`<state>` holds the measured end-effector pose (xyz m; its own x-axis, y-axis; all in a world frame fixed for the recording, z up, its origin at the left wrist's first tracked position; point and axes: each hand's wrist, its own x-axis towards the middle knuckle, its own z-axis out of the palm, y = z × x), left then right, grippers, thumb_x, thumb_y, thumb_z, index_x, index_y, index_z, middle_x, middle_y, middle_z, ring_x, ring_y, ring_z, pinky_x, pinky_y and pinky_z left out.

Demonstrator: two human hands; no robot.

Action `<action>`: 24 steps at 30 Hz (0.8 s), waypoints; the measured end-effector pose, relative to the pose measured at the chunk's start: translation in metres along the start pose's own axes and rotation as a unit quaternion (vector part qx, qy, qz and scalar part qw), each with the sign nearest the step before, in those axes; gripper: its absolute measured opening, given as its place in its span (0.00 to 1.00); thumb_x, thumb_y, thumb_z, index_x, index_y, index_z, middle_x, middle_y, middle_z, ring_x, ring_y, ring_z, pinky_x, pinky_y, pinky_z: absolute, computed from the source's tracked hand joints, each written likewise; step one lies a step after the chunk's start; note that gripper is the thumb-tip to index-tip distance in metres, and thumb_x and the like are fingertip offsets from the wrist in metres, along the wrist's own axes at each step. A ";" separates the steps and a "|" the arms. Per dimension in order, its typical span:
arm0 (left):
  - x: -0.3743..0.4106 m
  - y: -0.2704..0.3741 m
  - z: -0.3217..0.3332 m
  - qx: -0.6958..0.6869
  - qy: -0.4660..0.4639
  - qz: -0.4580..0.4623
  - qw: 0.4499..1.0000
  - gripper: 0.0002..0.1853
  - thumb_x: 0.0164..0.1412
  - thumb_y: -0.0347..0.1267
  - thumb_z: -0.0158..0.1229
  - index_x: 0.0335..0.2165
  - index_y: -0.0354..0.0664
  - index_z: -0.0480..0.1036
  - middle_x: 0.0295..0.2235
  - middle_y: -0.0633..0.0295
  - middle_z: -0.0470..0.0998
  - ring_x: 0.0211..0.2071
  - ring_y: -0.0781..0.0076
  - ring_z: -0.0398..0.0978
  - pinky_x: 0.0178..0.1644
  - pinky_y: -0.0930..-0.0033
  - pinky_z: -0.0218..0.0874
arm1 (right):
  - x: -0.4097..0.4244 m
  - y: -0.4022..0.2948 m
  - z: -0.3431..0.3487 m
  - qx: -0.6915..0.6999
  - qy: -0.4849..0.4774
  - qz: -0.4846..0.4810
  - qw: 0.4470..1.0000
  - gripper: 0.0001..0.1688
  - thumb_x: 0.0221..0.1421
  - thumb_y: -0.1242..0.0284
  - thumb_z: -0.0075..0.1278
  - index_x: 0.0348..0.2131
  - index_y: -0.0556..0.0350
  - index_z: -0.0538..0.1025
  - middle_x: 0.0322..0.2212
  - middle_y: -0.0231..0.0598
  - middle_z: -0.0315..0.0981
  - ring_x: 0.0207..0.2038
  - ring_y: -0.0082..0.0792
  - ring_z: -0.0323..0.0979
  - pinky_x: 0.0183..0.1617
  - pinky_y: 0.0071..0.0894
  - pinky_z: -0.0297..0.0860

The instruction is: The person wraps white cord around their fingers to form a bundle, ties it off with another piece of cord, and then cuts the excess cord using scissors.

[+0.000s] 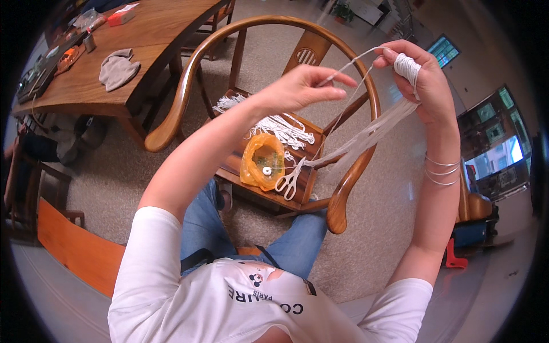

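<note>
My left hand holds a strand of white cord between its fingers. The cord runs up to the fingertips of my raised right hand, which has a coil of white cord wound around its fingers. Long, blurred white strands hang from the right hand towards the seat of a wooden armchair. On that seat lie a bundle of white cords, white-handled scissors and an orange plastic bag. A small white spool or ball sits in the bag's opening.
The chair's curved armrest surrounds the seat. A wooden table at upper left bears a beige cloth, a tissue box and a tray. An orange-brown bench is at lower left. Part of another person shows at the left edge.
</note>
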<state>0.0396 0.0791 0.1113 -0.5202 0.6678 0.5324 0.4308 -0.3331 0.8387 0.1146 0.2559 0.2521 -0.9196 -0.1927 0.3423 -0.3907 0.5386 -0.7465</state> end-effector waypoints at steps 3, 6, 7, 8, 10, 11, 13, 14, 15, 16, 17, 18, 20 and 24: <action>0.003 -0.026 0.007 0.015 -0.104 0.017 0.994 0.12 0.60 0.37 0.50 0.35 0.40 0.73 0.27 0.69 0.75 0.30 0.84 0.69 0.39 0.76 0.61 | 0.002 -0.002 -0.010 0.016 0.020 -0.016 1.000 0.10 0.56 0.70 0.46 0.35 0.56 0.75 0.26 0.30 0.76 0.12 0.08 0.52 0.12 0.09 0.45; -0.019 -0.059 0.011 -0.020 -0.125 -0.042 0.991 0.14 0.62 0.39 0.46 0.34 0.40 0.73 0.29 0.69 0.74 0.33 0.83 0.67 0.40 0.76 0.59 | 0.004 -0.005 -0.033 0.064 0.023 -0.044 0.997 0.10 0.58 0.70 0.44 0.36 0.56 0.75 0.27 0.30 0.76 0.12 0.07 0.52 0.12 0.08 0.46; -0.028 -0.068 0.013 -0.042 -0.127 -0.055 0.989 0.15 0.63 0.39 0.45 0.33 0.40 0.72 0.30 0.69 0.74 0.34 0.83 0.67 0.41 0.76 0.58 | 0.004 -0.006 -0.041 0.076 0.027 -0.050 0.995 0.11 0.58 0.71 0.44 0.36 0.56 0.74 0.27 0.30 0.76 0.12 0.07 0.52 0.12 0.07 0.47; -0.037 -0.077 0.018 -0.044 -0.123 -0.075 0.989 0.17 0.64 0.41 0.42 0.33 0.41 0.72 0.30 0.70 0.72 0.34 0.83 0.64 0.42 0.77 0.56 | 0.003 -0.007 -0.047 0.077 0.019 -0.048 0.996 0.11 0.58 0.71 0.43 0.37 0.57 0.74 0.27 0.30 0.76 0.12 0.08 0.52 0.13 0.06 0.48; -0.056 -0.085 0.024 -0.095 -0.114 -0.146 0.978 0.17 0.65 0.41 0.41 0.30 0.41 0.71 0.26 0.72 0.66 0.31 0.82 0.61 0.40 0.78 0.55 | 0.004 -0.005 -0.055 0.050 0.033 -0.049 0.997 0.12 0.59 0.70 0.41 0.39 0.57 0.72 0.30 0.32 0.75 0.12 0.07 0.50 0.12 0.06 0.46; -0.066 -0.097 0.025 -0.124 -0.117 -0.152 0.974 0.17 0.65 0.41 0.40 0.29 0.41 0.70 0.24 0.73 0.64 0.30 0.83 0.60 0.40 0.78 0.54 | 0.004 -0.006 -0.058 0.036 0.040 -0.050 0.997 0.12 0.60 0.69 0.41 0.40 0.57 0.71 0.31 0.33 0.74 0.12 0.07 0.49 0.12 0.05 0.45; -0.084 -0.121 0.026 -0.091 -0.097 -0.141 0.981 0.17 0.65 0.40 0.40 0.25 0.43 0.66 0.24 0.73 0.63 0.30 0.84 0.59 0.39 0.79 0.53 | 0.007 -0.009 -0.072 0.058 0.053 -0.032 0.996 0.13 0.60 0.69 0.41 0.40 0.58 0.71 0.32 0.33 0.74 0.13 0.06 0.49 0.12 0.05 0.46; -0.093 -0.129 0.027 -0.093 -0.069 -0.179 0.977 0.16 0.65 0.40 0.41 0.24 0.44 0.64 0.25 0.74 0.63 0.30 0.84 0.59 0.39 0.80 0.52 | 0.007 -0.009 -0.078 0.070 0.059 -0.022 0.996 0.13 0.60 0.69 0.41 0.41 0.58 0.71 0.32 0.34 0.74 0.13 0.06 0.49 0.12 0.05 0.46; -0.106 -0.142 0.024 -0.111 -0.040 -0.190 0.975 0.16 0.65 0.40 0.40 0.24 0.45 0.64 0.25 0.74 0.63 0.30 0.84 0.59 0.40 0.80 0.52 | 0.012 -0.007 -0.077 0.076 0.057 -0.029 0.995 0.13 0.60 0.69 0.40 0.41 0.58 0.71 0.32 0.34 0.74 0.13 0.06 0.49 0.12 0.05 0.46; -0.118 -0.160 0.024 -0.132 -0.014 -0.197 0.971 0.15 0.65 0.40 0.40 0.25 0.45 0.64 0.25 0.73 0.63 0.30 0.84 0.58 0.40 0.80 0.52 | 0.015 -0.010 -0.078 0.076 0.057 -0.036 0.995 0.14 0.60 0.69 0.40 0.41 0.58 0.71 0.32 0.34 0.74 0.13 0.06 0.49 0.12 0.05 0.47; -0.116 -0.176 0.036 -0.166 -0.011 -0.194 0.967 0.15 0.65 0.39 0.40 0.25 0.45 0.64 0.26 0.73 0.63 0.30 0.84 0.58 0.40 0.80 0.51 | 0.004 -0.022 -0.087 0.056 0.074 -0.034 0.995 0.14 0.60 0.69 0.40 0.41 0.58 0.71 0.32 0.34 0.74 0.13 0.05 0.49 0.12 0.05 0.47; -0.121 -0.181 0.033 -0.164 -0.011 -0.207 0.965 0.14 0.65 0.39 0.40 0.26 0.44 0.65 0.28 0.71 0.65 0.33 0.82 0.61 0.43 0.79 0.52 | 0.008 -0.019 -0.088 0.064 0.055 -0.038 0.996 0.15 0.60 0.69 0.40 0.42 0.59 0.70 0.33 0.34 0.74 0.14 0.05 0.50 0.12 0.04 0.47; -0.132 -0.190 0.036 -0.241 0.031 -0.211 0.947 0.14 0.65 0.39 0.40 0.27 0.44 0.64 0.29 0.69 0.67 0.36 0.80 0.63 0.47 0.78 0.53 | 0.013 -0.011 -0.086 0.050 0.038 -0.053 0.997 0.15 0.60 0.68 0.40 0.42 0.59 0.70 0.33 0.35 0.75 0.14 0.05 0.51 0.12 0.04 0.47; -0.135 -0.201 0.044 -0.323 0.079 -0.235 0.914 0.11 0.64 0.38 0.44 0.30 0.43 0.64 0.32 0.65 0.70 0.38 0.76 0.68 0.47 0.74 0.59 | 0.017 -0.014 -0.079 0.054 0.019 -0.050 0.997 0.15 0.60 0.68 0.41 0.41 0.59 0.71 0.32 0.34 0.75 0.13 0.06 0.51 0.12 0.03 0.48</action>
<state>0.0554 0.0851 -0.1338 -0.6572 0.7510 0.0637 -0.3653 -0.3913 0.8447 0.1082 0.3099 0.3135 -0.8743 -0.2083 0.4384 -0.4846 0.4261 -0.7640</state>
